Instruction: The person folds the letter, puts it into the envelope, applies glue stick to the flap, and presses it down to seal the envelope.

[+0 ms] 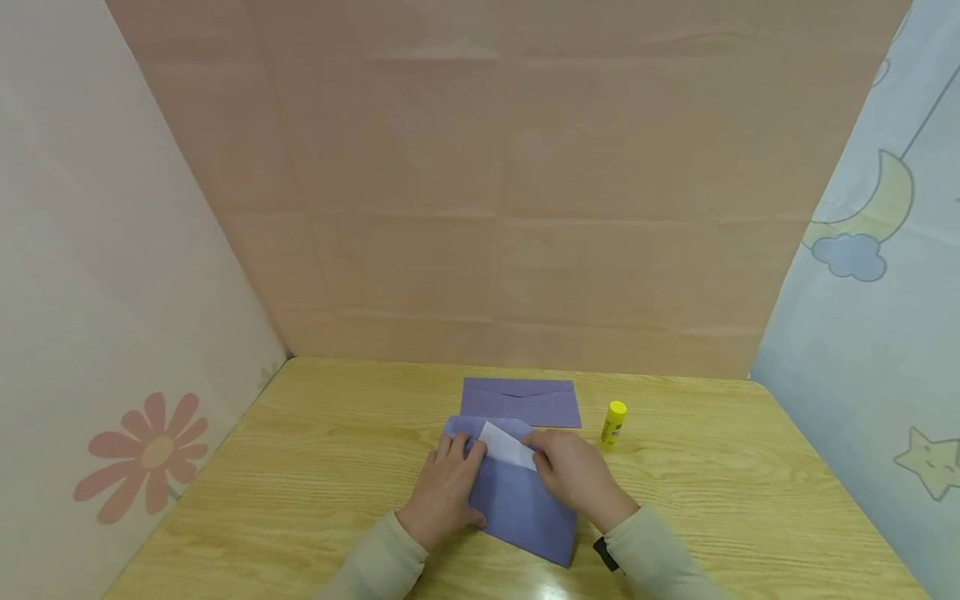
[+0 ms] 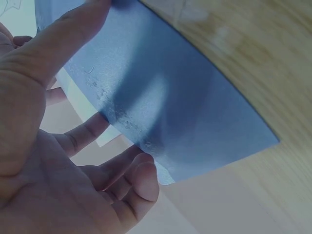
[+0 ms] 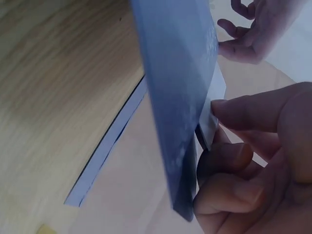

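Note:
An unsealed purple envelope (image 1: 521,508) is tilted above the front middle of the table, its flap raised at the far end. A folded white paper (image 1: 506,446) sticks partly out of its opening; how deep it reaches inside is hidden. My left hand (image 1: 446,487) grips the envelope's left side, thumb on the near part and fingers at the opening. With thumb and fingers, my right hand (image 1: 577,475) pinches the right end of the white paper (image 3: 210,117) at the opening. Some right fingers also touch the envelope (image 3: 178,73) near its flap.
A second purple envelope (image 1: 517,408) lies flat just behind the hands, its flap folded down. To its right stands a yellow glue stick (image 1: 613,423), capped. The wood-grain table (image 1: 300,467) is bounded by a brown backdrop (image 1: 495,208) and patterned side panels.

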Demonstrator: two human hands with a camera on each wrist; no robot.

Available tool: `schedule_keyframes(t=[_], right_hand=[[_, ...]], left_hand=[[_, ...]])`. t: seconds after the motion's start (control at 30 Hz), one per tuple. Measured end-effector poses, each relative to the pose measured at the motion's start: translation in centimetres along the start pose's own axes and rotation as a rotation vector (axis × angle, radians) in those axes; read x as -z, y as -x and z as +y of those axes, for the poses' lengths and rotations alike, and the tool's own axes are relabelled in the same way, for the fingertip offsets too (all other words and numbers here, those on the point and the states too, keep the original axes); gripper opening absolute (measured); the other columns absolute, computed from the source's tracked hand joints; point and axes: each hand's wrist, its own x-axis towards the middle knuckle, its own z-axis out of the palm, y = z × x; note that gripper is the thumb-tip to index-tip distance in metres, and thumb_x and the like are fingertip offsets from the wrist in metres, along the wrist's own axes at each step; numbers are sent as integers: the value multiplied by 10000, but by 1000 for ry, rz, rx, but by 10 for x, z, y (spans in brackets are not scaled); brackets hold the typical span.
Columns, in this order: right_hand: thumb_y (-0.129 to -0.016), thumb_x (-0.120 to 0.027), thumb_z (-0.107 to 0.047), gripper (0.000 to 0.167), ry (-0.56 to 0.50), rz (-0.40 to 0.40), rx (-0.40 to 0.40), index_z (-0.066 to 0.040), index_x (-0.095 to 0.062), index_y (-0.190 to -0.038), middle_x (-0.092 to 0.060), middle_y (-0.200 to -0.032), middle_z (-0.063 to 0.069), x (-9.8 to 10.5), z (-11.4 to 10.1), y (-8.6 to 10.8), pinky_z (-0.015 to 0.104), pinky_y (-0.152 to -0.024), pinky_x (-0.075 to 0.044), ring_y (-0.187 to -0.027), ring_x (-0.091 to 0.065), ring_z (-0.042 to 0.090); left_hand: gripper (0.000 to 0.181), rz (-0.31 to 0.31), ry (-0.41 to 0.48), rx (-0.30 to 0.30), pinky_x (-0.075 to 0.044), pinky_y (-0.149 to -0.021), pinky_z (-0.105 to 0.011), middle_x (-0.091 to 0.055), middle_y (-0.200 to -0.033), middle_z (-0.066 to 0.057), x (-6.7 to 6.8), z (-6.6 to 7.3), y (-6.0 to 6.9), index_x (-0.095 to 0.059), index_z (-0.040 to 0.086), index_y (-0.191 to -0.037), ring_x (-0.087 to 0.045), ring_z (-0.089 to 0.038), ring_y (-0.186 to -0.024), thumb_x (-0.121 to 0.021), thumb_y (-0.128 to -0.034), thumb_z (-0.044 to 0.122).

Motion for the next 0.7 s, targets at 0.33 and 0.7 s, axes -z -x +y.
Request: schedule_keyframes(t=[0.33,0.7], right_hand=[[-886,-722,-110,213,-196,-137,-45,-103,-717,-1099,-622,-728,-98,-5,2,0,234,-484,-419,-546,-482,14],[-829,-787,-64,260,-463,49,-288,-75,-671,-1061,-635,-756,-50,3,6,-2,239,-559,-448,-605,-510,82]], left_hand=[[950,8,-12,-13,-522,-851,-481,-533,-1292,-173,-4,0,-2,-533,100,-1237,-494,-325,-1145,-1005,-474,414],[558,385,154,29,-521,-834,-413,-538,-1224,-161,-5,-21,-9,-559,42,-1231,-533,-307,-1063,-841,-798,253]])
